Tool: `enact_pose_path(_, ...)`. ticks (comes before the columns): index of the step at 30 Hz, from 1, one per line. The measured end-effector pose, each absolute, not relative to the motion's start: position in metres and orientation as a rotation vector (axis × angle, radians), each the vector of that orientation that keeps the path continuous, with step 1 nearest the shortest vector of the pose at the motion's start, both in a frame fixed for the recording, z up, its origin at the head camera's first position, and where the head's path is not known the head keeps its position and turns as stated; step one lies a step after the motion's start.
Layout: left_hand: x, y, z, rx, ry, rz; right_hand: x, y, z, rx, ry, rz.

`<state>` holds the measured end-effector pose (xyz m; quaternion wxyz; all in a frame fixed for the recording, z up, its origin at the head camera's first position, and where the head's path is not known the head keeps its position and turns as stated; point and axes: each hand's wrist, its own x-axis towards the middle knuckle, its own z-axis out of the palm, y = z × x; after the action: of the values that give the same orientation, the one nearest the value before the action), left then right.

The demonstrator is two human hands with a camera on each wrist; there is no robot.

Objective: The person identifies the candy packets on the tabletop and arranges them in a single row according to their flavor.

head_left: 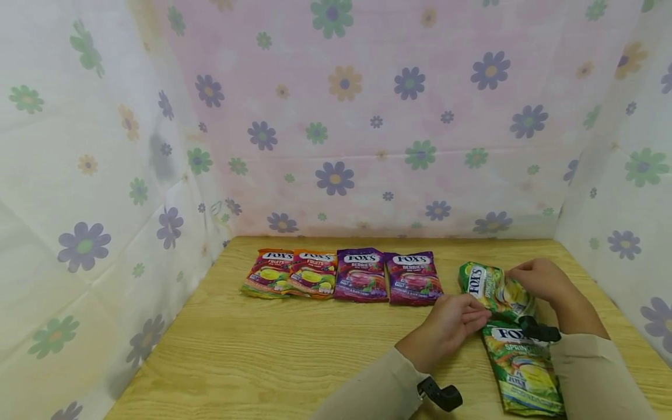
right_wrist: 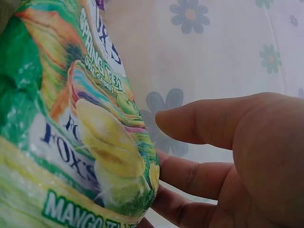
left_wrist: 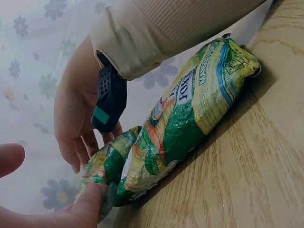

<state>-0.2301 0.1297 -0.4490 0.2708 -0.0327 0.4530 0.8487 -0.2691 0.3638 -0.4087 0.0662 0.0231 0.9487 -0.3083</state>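
Note:
A green Fox's Spring Tea candy bag point(head_left: 485, 287) lies turned sideways at the right of the table, its print running upward. My left hand point(head_left: 452, 326) pinches its near lower corner; in the left wrist view the thumb point(left_wrist: 90, 199) presses on that edge. At the bag's far right side is my right hand point(head_left: 543, 284). In the right wrist view its fingers point(right_wrist: 194, 178) touch the bag's side, partly hidden behind it, while the thumb stands apart. A second green candy bag point(head_left: 525, 373) lies nearer me, partly covered by the right sleeve.
Two orange Fox's Fruits bags point(head_left: 313, 277) overlap in a row with two purple Fox's Berries bags point(head_left: 361, 277) along the back. The wooden table point(head_left: 252, 356) meets flowered cloth walls point(head_left: 367, 116) at the back and both sides. Black straps sit on both wrists.

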Motion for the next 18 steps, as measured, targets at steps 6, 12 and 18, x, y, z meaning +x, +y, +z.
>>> enact_pose_path(6,-0.2335,0.1293,-0.4457,-0.05,1.246,2.289,-0.2658,0.3631,-0.4036,0.069,2.889,-0.945)
enact_pose_path(12,-0.2359,0.1267,-0.4449,-0.044,1.271,2.311,-0.2626,0.358,-0.4007,0.069,2.899,-0.984)
enact_pose_path(18,-0.24,0.1262,-0.4412,-0.029,1.289,2.325,-0.2629,0.3582,-0.3988,0.076,2.914,-0.989)
